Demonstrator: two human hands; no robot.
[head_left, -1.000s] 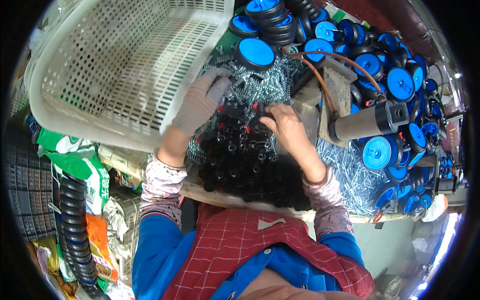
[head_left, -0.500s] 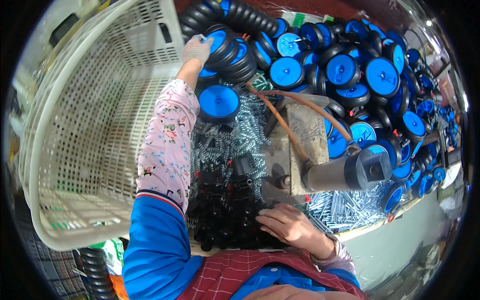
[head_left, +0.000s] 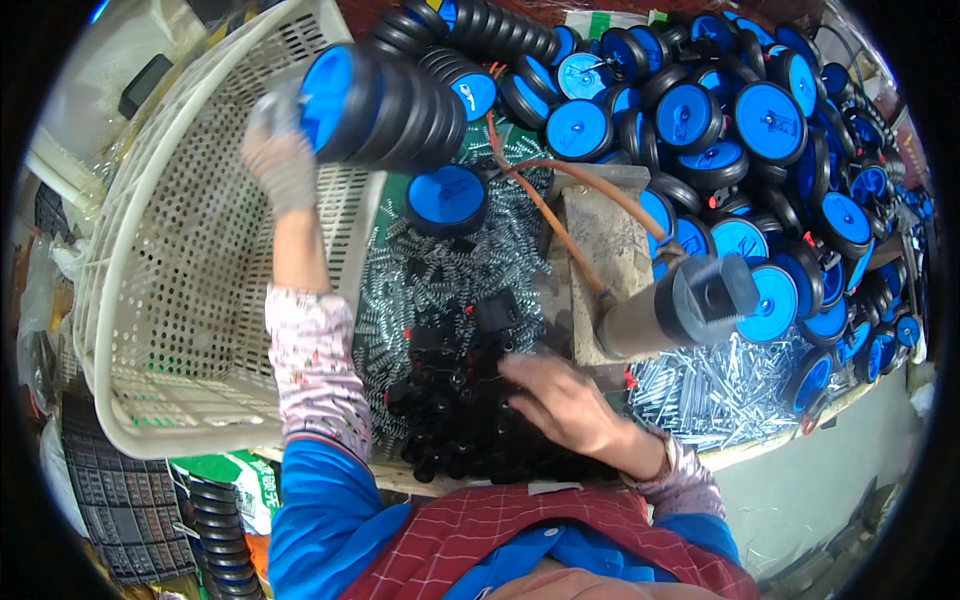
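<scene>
Head view: what's the left hand (head_left: 280, 160) on?

Gloved, closed on the left end of a wheel stack (head_left: 390, 110), black and blue, held sideways over the right side of the white crate (head_left: 170, 300). Fingers are blurred; can't tell exactly what they hook.

Why the end?

My read: one grip there carries the whole row. Picking wheels singly would take more trips.

Right hand (head_left: 565, 400)?

Bare, fingers loosely bent at the black parts (head_left: 460, 425) by the front edge of the table (head_left: 725, 455). Can't tell if it pinches one. Front spot probably suits short reaches.

And the layout?

Springs (head_left: 400, 290) spread behind the black parts, a loose wheel (head_left: 446, 200) at their far end. Metal pins (head_left: 700, 390) sit right of the grey cylinder (head_left: 680, 310). Looks like one zone per part, so nothing mixes. Wheel heap (head_left: 770, 120) is far right, likely because it's bulkiest.

Crate?

Left of the springs, mouth up, likely for left-arm access.
</scene>
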